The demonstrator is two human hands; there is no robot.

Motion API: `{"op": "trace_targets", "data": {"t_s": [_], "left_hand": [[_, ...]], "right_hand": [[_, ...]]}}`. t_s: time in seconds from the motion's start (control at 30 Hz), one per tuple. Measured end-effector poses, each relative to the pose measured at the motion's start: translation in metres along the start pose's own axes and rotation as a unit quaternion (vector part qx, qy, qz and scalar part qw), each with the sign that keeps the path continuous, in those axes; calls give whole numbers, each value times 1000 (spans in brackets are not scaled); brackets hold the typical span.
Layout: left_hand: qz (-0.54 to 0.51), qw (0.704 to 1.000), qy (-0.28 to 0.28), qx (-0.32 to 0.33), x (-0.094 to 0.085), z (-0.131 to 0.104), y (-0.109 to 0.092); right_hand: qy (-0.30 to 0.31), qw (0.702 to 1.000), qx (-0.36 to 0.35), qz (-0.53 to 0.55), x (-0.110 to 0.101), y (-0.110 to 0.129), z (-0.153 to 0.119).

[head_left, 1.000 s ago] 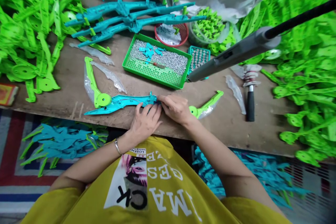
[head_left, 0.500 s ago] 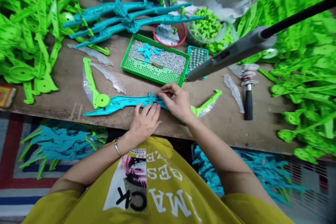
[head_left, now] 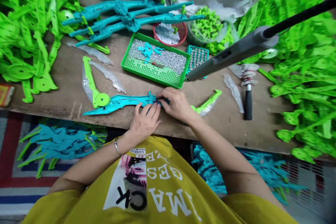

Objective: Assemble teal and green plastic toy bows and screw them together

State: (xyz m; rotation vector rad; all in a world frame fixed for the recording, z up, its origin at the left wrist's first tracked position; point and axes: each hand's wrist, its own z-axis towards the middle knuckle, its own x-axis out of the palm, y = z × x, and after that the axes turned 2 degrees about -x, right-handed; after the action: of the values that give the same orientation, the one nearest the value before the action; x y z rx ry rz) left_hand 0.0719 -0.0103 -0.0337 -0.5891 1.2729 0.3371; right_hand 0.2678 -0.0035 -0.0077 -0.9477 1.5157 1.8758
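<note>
A blue plastic toy bow body [head_left: 126, 100] lies along the front of the table, with a green limb [head_left: 90, 80] at its left end and another green limb [head_left: 208, 102] at the right. Clear plastic covers line both limbs. My left hand [head_left: 145, 120] holds the body's near edge at the middle, its fingertips resting on it. Just right of those fingers, my right hand [head_left: 177, 105] pinches down into the body's centre. Thin wires show there, dark and reddish; my fingers hide what exactly they grip.
Behind the bow stands a green tray [head_left: 152, 80] of screws with a screwdriver [head_left: 157, 64]. A grey electric screwdriver [head_left: 231, 54] hangs at the right, near a black-handled tool [head_left: 248, 105]. Green parts [head_left: 301, 59] are heaped on both sides.
My right hand has lowered and turned slightly, its fingers now closer down on the bow's middle. The left hand stays in place on the body.
</note>
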Motion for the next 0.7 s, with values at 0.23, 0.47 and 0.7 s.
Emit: {"op": "trace_targets", "data": {"t_s": [0.23,0.47,0.7], "left_hand": [[-15,999,28,-13,0,-1,-1],[-11,1000,24,-11,0,0,-1],[-19,999,41,-14,-1,0,-2]], "right_hand": [[18,997,-22,-73,8,-5,-3],[2,994,-68,-86,10,-15,-8],[-27,995,-86,-48,12,-17,-12]]}}
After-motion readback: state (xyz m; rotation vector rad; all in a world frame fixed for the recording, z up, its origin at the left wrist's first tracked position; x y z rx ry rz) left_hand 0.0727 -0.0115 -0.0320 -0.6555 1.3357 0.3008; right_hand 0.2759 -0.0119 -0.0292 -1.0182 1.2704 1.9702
